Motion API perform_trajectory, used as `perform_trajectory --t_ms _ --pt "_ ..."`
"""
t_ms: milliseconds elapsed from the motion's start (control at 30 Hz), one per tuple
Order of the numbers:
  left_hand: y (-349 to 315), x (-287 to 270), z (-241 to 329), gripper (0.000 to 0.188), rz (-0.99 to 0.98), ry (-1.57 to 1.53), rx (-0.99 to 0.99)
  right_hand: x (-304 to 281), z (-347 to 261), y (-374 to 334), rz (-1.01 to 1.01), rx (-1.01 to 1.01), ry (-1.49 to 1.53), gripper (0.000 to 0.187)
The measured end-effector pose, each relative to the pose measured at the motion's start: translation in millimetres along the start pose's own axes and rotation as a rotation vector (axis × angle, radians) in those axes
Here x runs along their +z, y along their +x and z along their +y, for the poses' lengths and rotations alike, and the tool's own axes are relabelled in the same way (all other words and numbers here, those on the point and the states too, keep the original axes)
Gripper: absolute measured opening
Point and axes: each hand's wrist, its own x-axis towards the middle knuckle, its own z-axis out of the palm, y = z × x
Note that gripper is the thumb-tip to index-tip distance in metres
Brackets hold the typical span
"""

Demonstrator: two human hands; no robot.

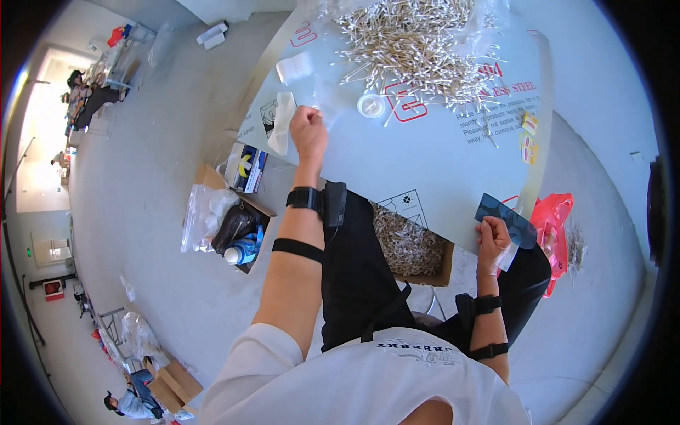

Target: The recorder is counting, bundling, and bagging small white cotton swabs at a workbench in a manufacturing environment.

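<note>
My left hand (309, 134) is closed at the left side of the table, its fingers curled at a clear plastic film (327, 106). What it pinches, if anything, cannot be made out. Beside it lies a white strip (282, 126), with a folded white piece (294, 69) farther off. My right hand (494, 239), near the table's right front corner, grips a dark blue printed sheet (506, 221) between thumb and fingers. A big loose heap of cotton swabs (418, 49) covers the far part of the table. In front of the heap stands a small round whitish container (370, 105).
Small yellow packets (529, 136) lie at the table's right edge. Below the front edge sits a cardboard box of swabs (407, 244). A red plastic bag (554, 227) hangs at the right. An open carton (244, 227) with bottles stands left. Other people sit far left.
</note>
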Motion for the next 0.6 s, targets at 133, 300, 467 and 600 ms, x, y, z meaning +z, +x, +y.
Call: perform_trajectory --t_ms 133,300,467,600 --pt "-34 -13 26 0.007 0.092 0.058 0.334 1 -3 0 -0.028 0.017 0.042 0.006" --pt "-154 -12 89 0.017 -0.441 0.198 0.706 23 -60 -37 -0.447 0.415 0.521 0.061" --pt "-241 4 118 0.019 -0.739 0.079 0.947 28 -37 -47 -0.403 0.633 0.580 0.039" --pt "-249 7 120 0.016 -0.801 0.042 0.928 15 -41 -58 -0.190 0.649 0.826 0.022"
